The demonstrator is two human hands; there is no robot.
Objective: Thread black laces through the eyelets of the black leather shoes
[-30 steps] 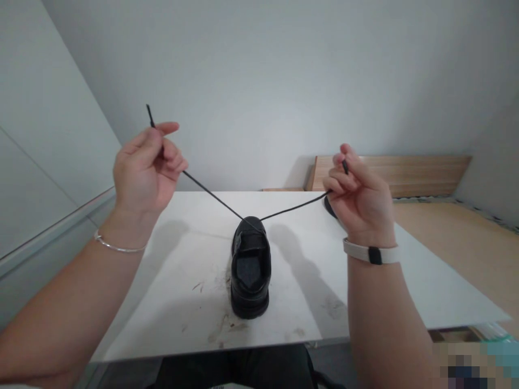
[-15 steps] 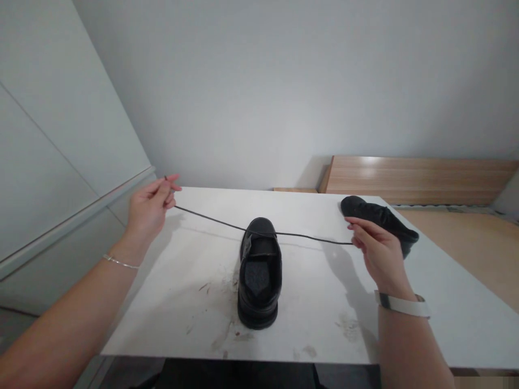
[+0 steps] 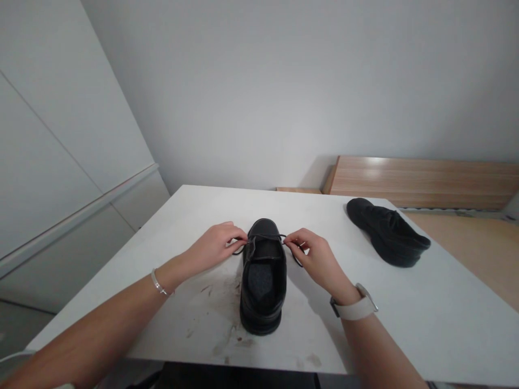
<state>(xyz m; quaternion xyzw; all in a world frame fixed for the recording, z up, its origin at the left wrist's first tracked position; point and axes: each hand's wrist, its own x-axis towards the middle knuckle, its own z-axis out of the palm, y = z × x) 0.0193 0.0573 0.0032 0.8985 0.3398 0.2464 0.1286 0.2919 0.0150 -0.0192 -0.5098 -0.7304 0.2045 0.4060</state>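
Observation:
A black shoe [image 3: 263,319] stands upright on the white table, toe pointing away from me and heel towards me. Its tongue and insole show through the wide opening. A thin black shoelace [image 3: 298,258] crosses the front of the shoe and hangs in a short loop on either side. At the shoe's left edge, my left hand [image 3: 221,242] pinches the lace between thumb and forefinger. My right hand [image 3: 314,254] does likewise at the right edge, beside the eyelets. The fingertips cover the lace's ends.
A second black shoe [image 3: 385,229], with its lace in, lies at the table's far right. The white table [image 3: 211,202] bears brown smudges near its front edge. Behind it are a wood-grain panel [image 3: 413,175] and a grey wall; a white cabinet [image 3: 60,135] stands left.
Both hands have come inward from wide apart to the two sides of the shoe. The lace, stretched out across the shoe before, now hangs in slack loops.

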